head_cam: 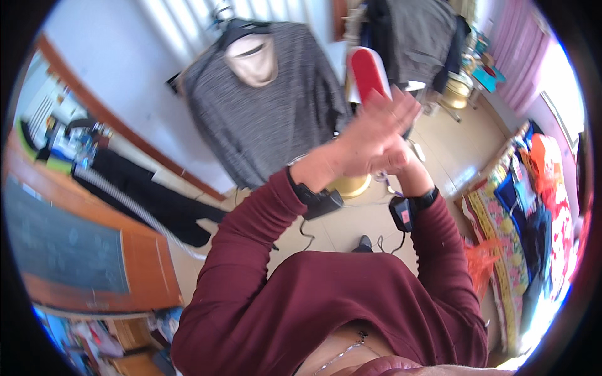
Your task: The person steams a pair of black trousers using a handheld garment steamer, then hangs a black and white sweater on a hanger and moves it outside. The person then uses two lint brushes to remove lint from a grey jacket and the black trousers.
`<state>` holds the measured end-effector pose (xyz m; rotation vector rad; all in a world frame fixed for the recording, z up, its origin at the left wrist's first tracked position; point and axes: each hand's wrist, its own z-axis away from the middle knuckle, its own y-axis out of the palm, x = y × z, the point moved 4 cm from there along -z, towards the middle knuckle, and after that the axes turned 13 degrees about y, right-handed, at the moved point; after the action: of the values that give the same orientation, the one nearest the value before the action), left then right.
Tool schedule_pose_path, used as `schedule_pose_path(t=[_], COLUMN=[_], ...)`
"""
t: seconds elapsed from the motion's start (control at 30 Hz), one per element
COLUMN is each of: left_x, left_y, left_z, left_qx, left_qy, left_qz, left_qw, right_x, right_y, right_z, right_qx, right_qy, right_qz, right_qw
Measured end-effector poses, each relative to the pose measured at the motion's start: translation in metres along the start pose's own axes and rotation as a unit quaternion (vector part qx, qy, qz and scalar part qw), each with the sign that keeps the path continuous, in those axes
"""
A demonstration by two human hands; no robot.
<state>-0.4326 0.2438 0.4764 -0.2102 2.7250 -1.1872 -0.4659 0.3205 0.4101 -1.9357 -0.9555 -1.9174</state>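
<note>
My right hand [397,157] is closed below a paddle-shaped brush with a red pad and white rim [367,70]; its handle is hidden, but lines up with this hand. Across it lies my left hand [371,134], fingers stretched out and blurred by motion, covering the lower end of the red pad. Just beyond my hands, a grey long-sleeved sweater [273,108] hangs from a dark hanger [242,30]. Both wrists wear black straps, with a black box-like device [324,204] near the left one and another [402,214] near the right.
Dark trousers [141,188] and a ribbed pale hose [136,209] lie at the left, by a wooden desk [150,268]. More dark clothes [418,42] hang at the back. A gold-coloured base [352,186] and cables stand on the tiles. A floral-covered bed [494,249] holds clothes.
</note>
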Motion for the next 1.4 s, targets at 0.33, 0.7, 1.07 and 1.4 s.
schedule_pose_path(t=[0.33, 0.7, 1.07, 1.4], left_x=[-0.104, -0.261, -0.213, -0.098], left_y=[-0.096, -0.221, -0.394, -0.506], left_z=[0.214, 0.497, 0.612, 0.65], left_qx=[-0.28, -0.638, -0.535, -0.387], left_qy=[-0.244, -0.467, -0.432, -0.419], left_qz=[0.316, -0.066, -0.2, -0.058], left_qw=[0.873, 0.609, 0.698, 0.819], right_x=[-0.072, -0.156, -0.177, -0.222], right_y=[0.103, 0.19, 0.326, 0.541], right_z=[0.067, 0.15, 0.15, 0.048], right_qx=[-0.1, -0.106, -0.136, -0.172], right_qy=[0.258, 0.197, 0.057, -0.068], right_qz=[0.013, -0.07, 0.063, 0.207], right_qw=[0.961, 0.972, 0.987, 0.961])
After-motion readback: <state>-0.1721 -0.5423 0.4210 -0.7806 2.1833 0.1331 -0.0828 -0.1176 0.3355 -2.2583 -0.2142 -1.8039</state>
